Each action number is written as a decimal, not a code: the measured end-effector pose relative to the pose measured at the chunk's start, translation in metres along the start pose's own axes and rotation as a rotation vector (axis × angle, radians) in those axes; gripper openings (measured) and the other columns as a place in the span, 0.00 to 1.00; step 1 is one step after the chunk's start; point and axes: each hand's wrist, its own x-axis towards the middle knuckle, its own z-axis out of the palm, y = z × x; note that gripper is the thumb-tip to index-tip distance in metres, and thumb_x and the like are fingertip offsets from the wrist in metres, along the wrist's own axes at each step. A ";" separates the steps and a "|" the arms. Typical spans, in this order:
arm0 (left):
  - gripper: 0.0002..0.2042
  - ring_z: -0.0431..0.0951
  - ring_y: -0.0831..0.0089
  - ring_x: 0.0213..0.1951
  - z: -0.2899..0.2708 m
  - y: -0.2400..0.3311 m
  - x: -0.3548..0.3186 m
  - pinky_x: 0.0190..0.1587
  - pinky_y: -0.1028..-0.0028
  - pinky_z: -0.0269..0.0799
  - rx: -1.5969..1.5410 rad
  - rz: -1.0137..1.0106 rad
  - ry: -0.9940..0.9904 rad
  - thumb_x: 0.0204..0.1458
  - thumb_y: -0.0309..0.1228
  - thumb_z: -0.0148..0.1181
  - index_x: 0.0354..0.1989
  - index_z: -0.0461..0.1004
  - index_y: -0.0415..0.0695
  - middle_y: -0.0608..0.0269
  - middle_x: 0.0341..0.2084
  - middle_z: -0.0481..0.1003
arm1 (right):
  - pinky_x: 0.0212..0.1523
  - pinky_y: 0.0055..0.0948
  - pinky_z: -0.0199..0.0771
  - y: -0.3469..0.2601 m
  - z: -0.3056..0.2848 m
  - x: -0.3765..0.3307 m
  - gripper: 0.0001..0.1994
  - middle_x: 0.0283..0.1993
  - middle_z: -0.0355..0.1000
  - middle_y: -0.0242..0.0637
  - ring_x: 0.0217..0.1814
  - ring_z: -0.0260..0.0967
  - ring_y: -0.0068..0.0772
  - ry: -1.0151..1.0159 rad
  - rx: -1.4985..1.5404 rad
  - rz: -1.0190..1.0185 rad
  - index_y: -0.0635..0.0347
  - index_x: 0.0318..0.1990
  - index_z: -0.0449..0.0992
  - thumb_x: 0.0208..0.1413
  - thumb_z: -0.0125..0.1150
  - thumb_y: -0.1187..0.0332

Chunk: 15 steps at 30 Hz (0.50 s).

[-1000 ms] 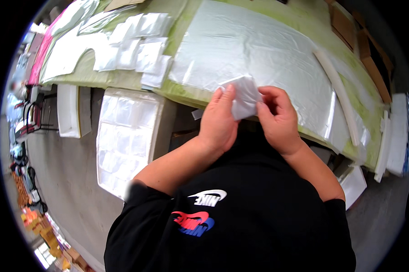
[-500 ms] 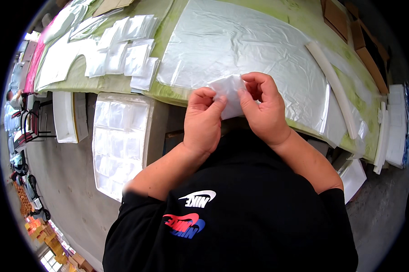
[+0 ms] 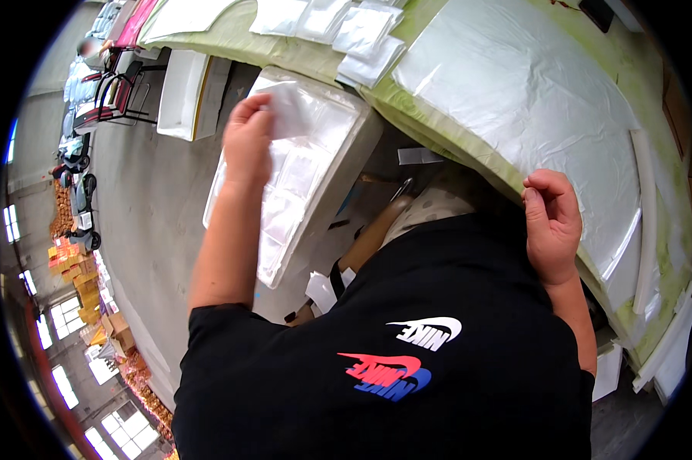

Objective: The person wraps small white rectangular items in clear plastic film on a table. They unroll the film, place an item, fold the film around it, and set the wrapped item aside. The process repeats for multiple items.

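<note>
My left hand [image 3: 248, 138] is stretched out to the left and holds a small clear plastic bag [image 3: 294, 107] by its edge. It hovers over a white tray [image 3: 344, 170] filled with several similar clear bags. My right hand [image 3: 551, 218] rests at the near edge of the green-covered table [image 3: 430, 126], fingers curled, with nothing visible in it. A large clear plastic sheet [image 3: 530, 100] lies on the table just beyond it.
More clear bags [image 3: 338, 27] lie in rows at the table's far left. A white foam block [image 3: 185, 92] stands on the floor by dark chairs [image 3: 123, 84]. White strips [image 3: 647, 215] lie along the table's right side. Boxes are stacked far left.
Both hands held the small bag together in front of my chest. Now my left hand has carried it out left over the tray, and my right hand has let go.
</note>
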 end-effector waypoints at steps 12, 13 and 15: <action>0.15 0.71 0.61 0.53 0.018 -0.059 0.010 0.59 0.65 0.68 1.149 0.558 -0.281 0.54 0.26 0.61 0.49 0.82 0.56 0.61 0.51 0.77 | 0.47 0.21 0.71 -0.010 0.001 -0.005 0.07 0.44 0.72 0.33 0.43 0.69 0.23 -0.040 -0.091 -0.008 0.62 0.45 0.75 0.62 0.59 0.81; 0.15 0.70 0.60 0.56 0.027 -0.047 0.001 0.61 0.64 0.67 1.233 0.581 -0.274 0.53 0.26 0.62 0.49 0.82 0.56 0.62 0.53 0.76 | 0.47 0.21 0.71 -0.008 -0.001 -0.008 0.07 0.44 0.72 0.33 0.43 0.69 0.23 -0.028 -0.093 0.000 0.62 0.45 0.75 0.62 0.59 0.81; 0.15 0.71 0.59 0.60 0.027 -0.040 -0.007 0.63 0.62 0.67 1.303 0.611 -0.308 0.54 0.27 0.63 0.50 0.82 0.56 0.63 0.56 0.76 | 0.47 0.21 0.71 -0.001 -0.006 -0.014 0.07 0.44 0.72 0.33 0.43 0.69 0.24 -0.012 -0.093 0.015 0.62 0.45 0.75 0.62 0.59 0.81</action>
